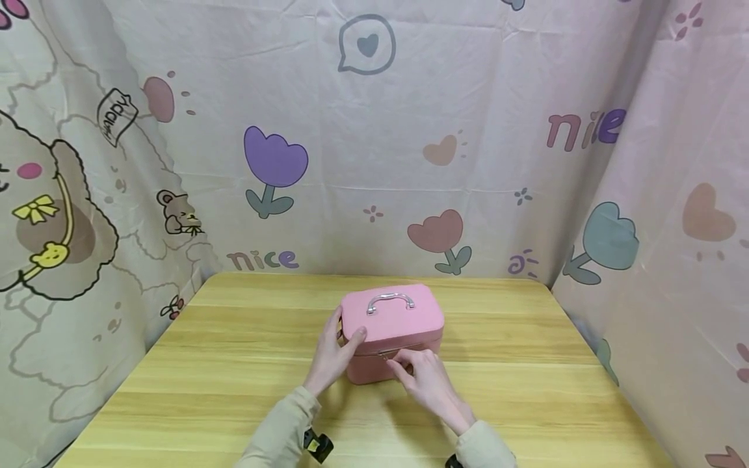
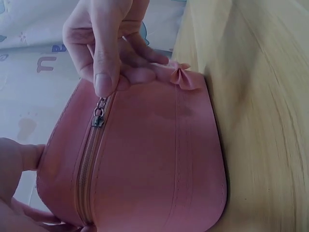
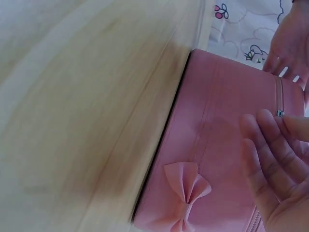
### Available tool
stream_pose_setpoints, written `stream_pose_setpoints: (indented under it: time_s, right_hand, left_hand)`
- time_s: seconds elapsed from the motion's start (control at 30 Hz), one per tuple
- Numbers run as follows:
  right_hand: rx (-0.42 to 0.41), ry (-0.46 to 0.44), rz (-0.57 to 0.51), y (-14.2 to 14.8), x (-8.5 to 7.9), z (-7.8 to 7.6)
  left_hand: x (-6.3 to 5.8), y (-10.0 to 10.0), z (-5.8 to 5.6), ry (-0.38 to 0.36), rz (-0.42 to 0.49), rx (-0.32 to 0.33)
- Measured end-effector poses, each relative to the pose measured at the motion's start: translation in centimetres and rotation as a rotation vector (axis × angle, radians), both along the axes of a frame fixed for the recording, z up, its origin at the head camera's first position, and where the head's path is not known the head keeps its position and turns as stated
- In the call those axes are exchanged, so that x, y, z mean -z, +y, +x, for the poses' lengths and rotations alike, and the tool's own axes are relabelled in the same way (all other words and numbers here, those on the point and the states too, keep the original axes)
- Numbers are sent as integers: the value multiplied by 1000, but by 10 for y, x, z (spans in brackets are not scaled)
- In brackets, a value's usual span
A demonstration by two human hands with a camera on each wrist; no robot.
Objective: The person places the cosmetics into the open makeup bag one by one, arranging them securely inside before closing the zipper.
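I see a pink case [image 1: 391, 331] sitting in the middle of the yellow worktop [image 1: 234, 364]. My left hand [image 1: 335, 354] holds its left end, thumb on the lid. My right hand [image 1: 426, 380] pinches the little zipper pull [image 2: 99, 117] on the front. A small pink bow [image 3: 186, 193] sits on the case.

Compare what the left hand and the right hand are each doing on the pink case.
The left hand grips the top left corner of the pink case, thumb on the lid; the right hand is at the front, fingertips on the zipper pull. The left hand wraps the case's end; the right hand pinches only the small metal pull. Both touch the case and wear beige sleeves.
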State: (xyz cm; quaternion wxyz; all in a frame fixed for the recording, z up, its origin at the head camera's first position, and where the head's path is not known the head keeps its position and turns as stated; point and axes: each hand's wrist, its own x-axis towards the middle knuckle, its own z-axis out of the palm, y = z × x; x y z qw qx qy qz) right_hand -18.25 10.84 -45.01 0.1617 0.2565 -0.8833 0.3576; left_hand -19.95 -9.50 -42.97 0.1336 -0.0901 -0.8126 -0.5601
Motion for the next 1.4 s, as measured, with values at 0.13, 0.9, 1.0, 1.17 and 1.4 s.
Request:
stream_pose_setpoints:
  time_s: [0.13,0.9,1.0,1.17,1.4]
  right_hand:
    - [-25,18,-13,-1,1,0]
    - [-14,86,-45,11,6,-2]
    - [-2,34,-60,23,5,-1]
    - [13,-28,-68,45,3,-1]
    - [61,-131,-84,67,0,-4]
  left_hand:
    - [0,-4,-3,-22,20,28]
    - [1,-11,-10,-62,60,89]
    - [1,-11,-10,-79,69,88]
    - [0,-11,-10,-77,54,88]
    - [1,-11,-10,-89,70,91]
